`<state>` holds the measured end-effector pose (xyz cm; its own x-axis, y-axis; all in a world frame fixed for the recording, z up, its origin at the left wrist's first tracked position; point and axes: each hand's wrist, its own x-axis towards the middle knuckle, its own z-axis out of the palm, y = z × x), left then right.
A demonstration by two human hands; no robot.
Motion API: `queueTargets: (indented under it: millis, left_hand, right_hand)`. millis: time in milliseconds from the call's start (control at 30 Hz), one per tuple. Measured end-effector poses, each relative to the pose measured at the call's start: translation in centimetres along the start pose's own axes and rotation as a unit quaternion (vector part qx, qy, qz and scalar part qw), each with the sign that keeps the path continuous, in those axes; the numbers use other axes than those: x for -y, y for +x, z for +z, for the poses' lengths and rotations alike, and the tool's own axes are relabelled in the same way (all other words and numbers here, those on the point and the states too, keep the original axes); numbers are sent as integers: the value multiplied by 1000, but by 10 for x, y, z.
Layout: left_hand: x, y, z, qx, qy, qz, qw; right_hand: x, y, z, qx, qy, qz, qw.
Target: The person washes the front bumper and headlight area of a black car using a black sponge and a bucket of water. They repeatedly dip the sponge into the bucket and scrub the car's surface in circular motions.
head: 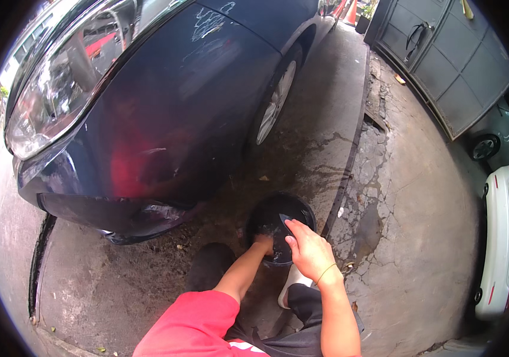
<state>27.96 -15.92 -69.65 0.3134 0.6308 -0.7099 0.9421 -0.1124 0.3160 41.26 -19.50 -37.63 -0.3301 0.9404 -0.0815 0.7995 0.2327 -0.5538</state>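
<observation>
A round black bucket point(258, 209) of dark water stands on the concrete in front of me, beside a dark car. My left hand point(264, 243) reaches down into it; the fingers are under the water, so what they hold is hidden. Over the bucket's right side is my right hand point(303, 245), at the edge of a thin dark sheet or flat piece point(285, 221), its fingers held straight and close together. Whether it grips that piece is unclear. The dark car's bumper point(147, 147) bears pale scuffs, with chalky scribbles on the fender point(212, 22) above.
The car's front wheel point(277, 102) is beyond the bucket. Cracked concrete point(370, 192) with a broken gutter runs at the right. Farther right are a grey metal gate point(451, 58) and a white car point(498, 250). My shoe point(297, 281) is just below the bucket.
</observation>
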Motion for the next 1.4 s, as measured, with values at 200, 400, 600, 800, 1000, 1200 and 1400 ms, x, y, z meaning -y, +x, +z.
queueTargets:
  millis: [200,400,600,800,1000,1200,1400]
  left_hand:
    - [2,-76,-82,-81,-68,140,985]
    - [-26,-257,-290,-349,53,301,886]
    - [-35,-438,-461,-621,330,191,685]
    - [-10,-408,-484,-606,468,24,643]
    - [30,-348,-393,-558,478,167,657]
    - [40,-294,-314,-339,486,172,787]
    - [4,-230,-250,-302,248,247,887]
  right_hand:
    - [-69,7,31,94,12,105,990]
    - [-139,36,68,179,37,187,965]
    - [-152,72,111,127,41,179,975]
    - [-141,93,209,28,148,177,973]
    - [-147,65,264,88,42,283,954]
    - [-135,67,263,260,25,241,935]
    - [-215,83,260,-24,151,287,946]
